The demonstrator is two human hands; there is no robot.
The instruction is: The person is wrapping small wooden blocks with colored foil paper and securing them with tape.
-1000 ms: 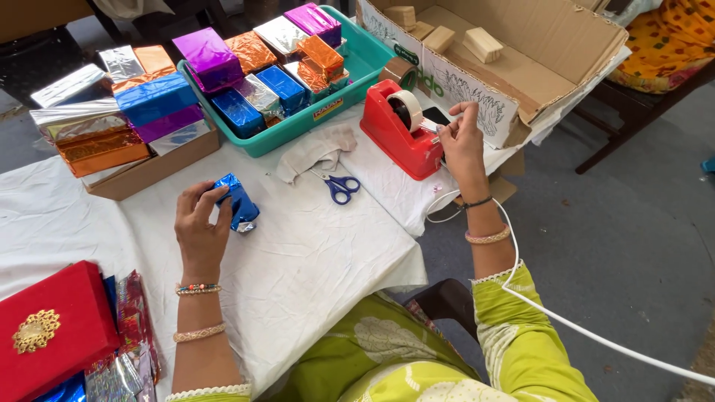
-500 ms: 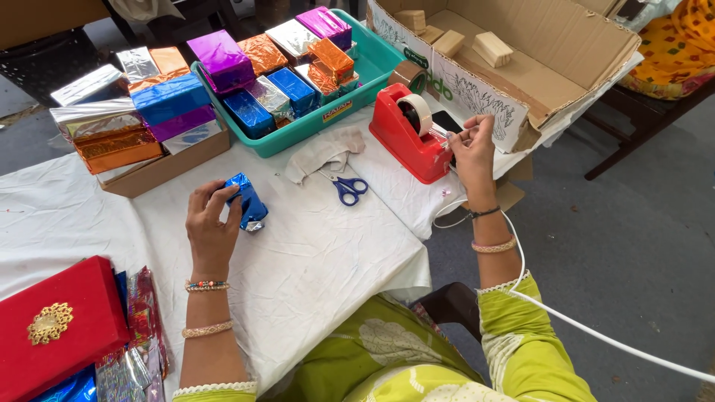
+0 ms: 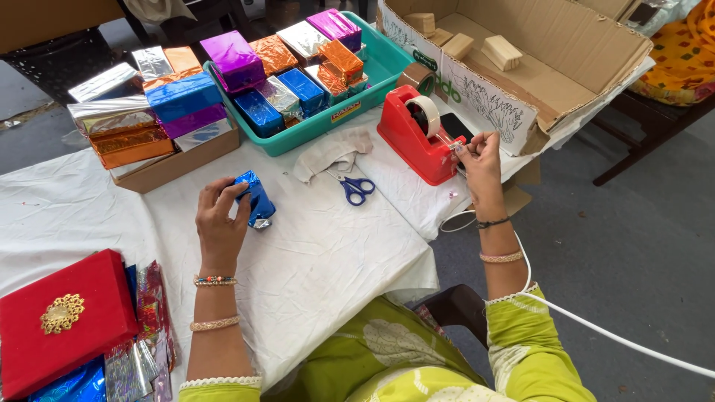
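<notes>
Head camera looks down over my lap, where yellow-green cloth fills the bottom edge and a white cable [image 3: 596, 327] runs past my right sleeve across the grey floor [image 3: 633, 223]. Nearest on the white tablecloth [image 3: 320, 260], at my left, lie a flat red box [image 3: 63, 320] with a gold ornament and some loose foil sheets [image 3: 145, 350] beside it.

My left hand [image 3: 220, 223] rests on the cloth with its fingers curled around a small blue foil-wrapped block [image 3: 255, 199], which lies tilted near the middle of the table. Just beyond it are blue-handled scissors [image 3: 356, 188] and a crumpled pale rag [image 3: 331, 151].

My right hand [image 3: 480, 160] is out at the table's right edge, thumb and fingertips pinched together on the end of clear tape at the cutter of a red tape dispenser [image 3: 417, 138]. The strip itself is too thin to make out well.

Farther back, a teal tray [image 3: 387, 67] holds wrapped blocks in purple, orange, blue and silver. A shallow cardboard tray [image 3: 175, 167] to its left holds more. At the far right stands a big open cardboard carton [image 3: 566, 82] with bare wooden blocks [image 3: 500, 52] inside. Past it, bright patterned fabric [image 3: 681, 48] lies on dark furniture.
</notes>
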